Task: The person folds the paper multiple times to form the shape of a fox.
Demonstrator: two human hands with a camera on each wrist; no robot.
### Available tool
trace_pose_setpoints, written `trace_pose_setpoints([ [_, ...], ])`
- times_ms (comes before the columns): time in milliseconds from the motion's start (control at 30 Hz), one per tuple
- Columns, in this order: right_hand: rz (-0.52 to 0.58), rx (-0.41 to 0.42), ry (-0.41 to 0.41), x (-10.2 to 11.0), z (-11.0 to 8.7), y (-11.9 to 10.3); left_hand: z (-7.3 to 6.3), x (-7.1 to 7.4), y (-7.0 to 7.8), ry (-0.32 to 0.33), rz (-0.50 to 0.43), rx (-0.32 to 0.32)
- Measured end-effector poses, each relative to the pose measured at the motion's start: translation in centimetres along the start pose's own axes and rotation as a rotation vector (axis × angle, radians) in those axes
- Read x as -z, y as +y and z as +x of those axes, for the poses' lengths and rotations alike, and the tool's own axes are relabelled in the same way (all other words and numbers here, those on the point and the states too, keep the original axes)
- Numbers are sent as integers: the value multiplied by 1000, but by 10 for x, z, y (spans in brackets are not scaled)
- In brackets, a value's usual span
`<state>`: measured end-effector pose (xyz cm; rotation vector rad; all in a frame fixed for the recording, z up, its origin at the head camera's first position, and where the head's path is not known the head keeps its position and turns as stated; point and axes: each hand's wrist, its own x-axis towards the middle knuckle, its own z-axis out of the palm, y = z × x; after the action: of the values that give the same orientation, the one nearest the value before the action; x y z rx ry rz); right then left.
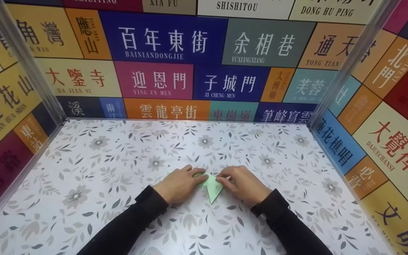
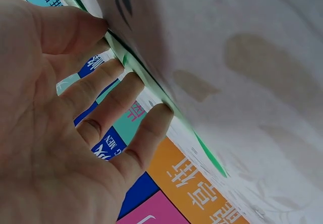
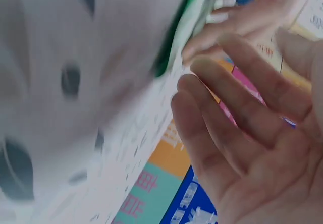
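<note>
A small piece of folded light green paper (image 1: 214, 187) lies on the table between my hands, one pointed end towards me. My left hand (image 1: 181, 184) rests on its left part, the fingertips pressing it down; in the left wrist view the fingers (image 2: 118, 103) are spread along the edge of the green paper (image 2: 209, 153). My right hand (image 1: 244, 182) is at the paper's right edge, fingers slightly bent. In the right wrist view, its fingers (image 3: 212, 113) reach towards the green paper (image 3: 174, 47), loosely bent, with a gap between thumb and index finger.
The table (image 1: 119, 219) has a white covering with grey flowers and leaves. Around it stand panels, the back wall (image 1: 165, 39) among them, covered in coloured blocks of Chinese lettering. Clear corner posts (image 1: 349, 67) rise where the panels meet. Both forearms wear black sleeves (image 1: 126, 219).
</note>
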<state>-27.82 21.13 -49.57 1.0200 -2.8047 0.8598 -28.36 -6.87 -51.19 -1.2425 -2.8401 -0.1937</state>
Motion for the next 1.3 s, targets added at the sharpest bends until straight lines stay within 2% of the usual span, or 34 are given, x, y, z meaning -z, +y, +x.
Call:
trace_pose_setpoints([
  [133,-17,-55,60,4,-1,11,0,0,0,2,0,-9],
  [267,-28,-104,46,2,0,18,0,0,0,16,-4,-24],
  [467,-41,-152,15,-3,7,21,1,2,1,-19,-30,-2],
  [1000,-34,-144,-3,-10,18,17,3,3,1,-10,-44,10],
  [1200,-46,-110,5,-10,18,16,4,4,0,7,6,-17],
  [1300,-43,-104,8,-11,17,16,6,4,1,-7,1,-5],
])
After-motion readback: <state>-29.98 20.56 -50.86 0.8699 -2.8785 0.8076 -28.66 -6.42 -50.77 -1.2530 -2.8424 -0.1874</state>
